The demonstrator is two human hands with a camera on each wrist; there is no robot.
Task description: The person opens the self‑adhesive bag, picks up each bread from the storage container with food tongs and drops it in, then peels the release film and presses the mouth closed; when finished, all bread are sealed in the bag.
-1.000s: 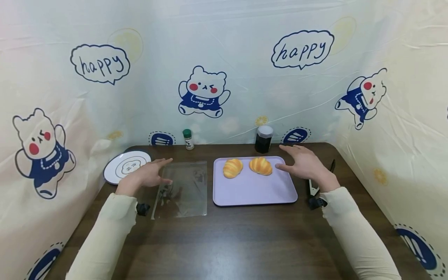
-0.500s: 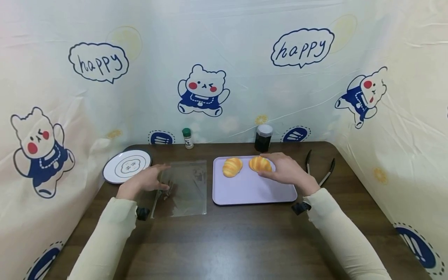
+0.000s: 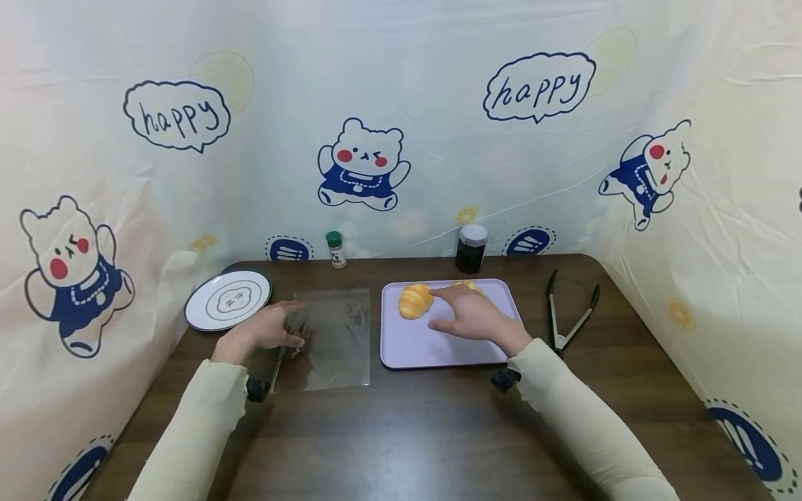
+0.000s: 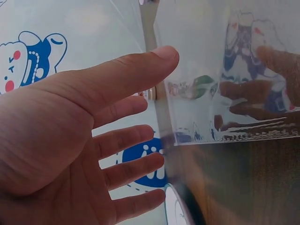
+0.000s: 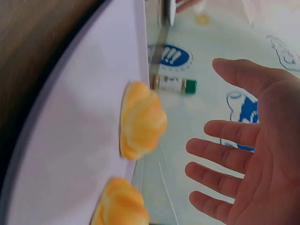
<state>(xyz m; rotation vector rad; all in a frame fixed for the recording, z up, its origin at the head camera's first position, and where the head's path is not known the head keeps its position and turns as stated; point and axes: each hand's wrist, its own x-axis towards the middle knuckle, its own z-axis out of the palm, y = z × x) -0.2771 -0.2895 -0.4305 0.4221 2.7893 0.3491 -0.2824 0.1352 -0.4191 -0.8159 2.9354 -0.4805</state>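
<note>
Two yellow bread rolls sit on the lilac tray (image 3: pixel 407 348). In the head view the left roll (image 3: pixel 415 302) shows whole, while the right roll (image 3: pixel 468 284) is mostly hidden behind my right hand (image 3: pixel 473 314). That hand hovers over the tray with fingers apart and nothing in it; the right wrist view shows both rolls clear of the fingers. My left hand (image 3: pixel 266 327) hangs above the left edge of a clear plastic bag (image 3: pixel 338 341). Its fingers are spread, and the left wrist view shows an empty palm and the shiny bag (image 4: pixel 243 108) beyond the thumb.
A white plate (image 3: pixel 228 300) with a drawn face lies at the back left. Along the back edge stand a green-capped shaker (image 3: pixel 336 250) and a dark jar (image 3: pixel 471 249) with a pale lid. Tongs (image 3: pixel 567 330) lie spread on the right of the brown table (image 3: pixel 401 438).
My right hand has swept left from the tray's right edge to above the rolls, uncovering the tongs. My left hand has barely shifted. The rolls, tray and bag stay put.
</note>
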